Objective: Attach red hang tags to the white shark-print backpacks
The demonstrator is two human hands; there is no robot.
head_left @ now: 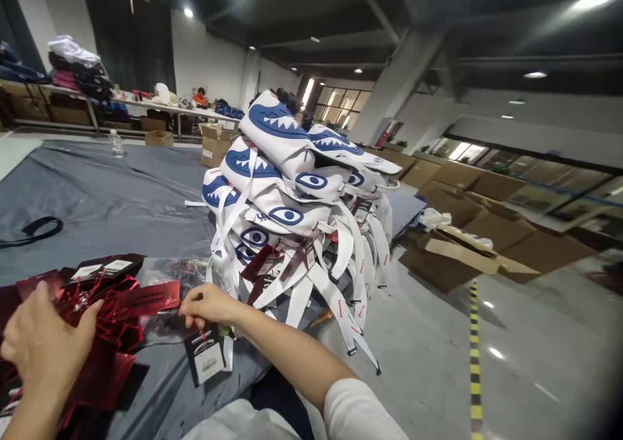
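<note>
My left hand [48, 346] lies over a heap of shiny red hang tags [104, 368] with red strings, its thumb and fingers apart. My right hand [207, 307] is pinched closed, and a black hang tag [207, 359] with a white barcode label dangles below it by a red string. Between the hands, one red tag [150, 297] lies over clear plastic bags [189, 271]. Beyond my right hand rises a stack of white bags [287, 209] with blue shark mouths and eyes. White straps and more tags hang down its near side.
A grey cloth [146, 200] covers the table, with a black strap [34, 229] and a clear bottle [117, 145] on it. Cardboard boxes [467, 245] stand at right, near yellow-black floor tape [476, 362]. Farther back, a long table [146, 106] carries piled goods; a person in orange [200, 97] is there.
</note>
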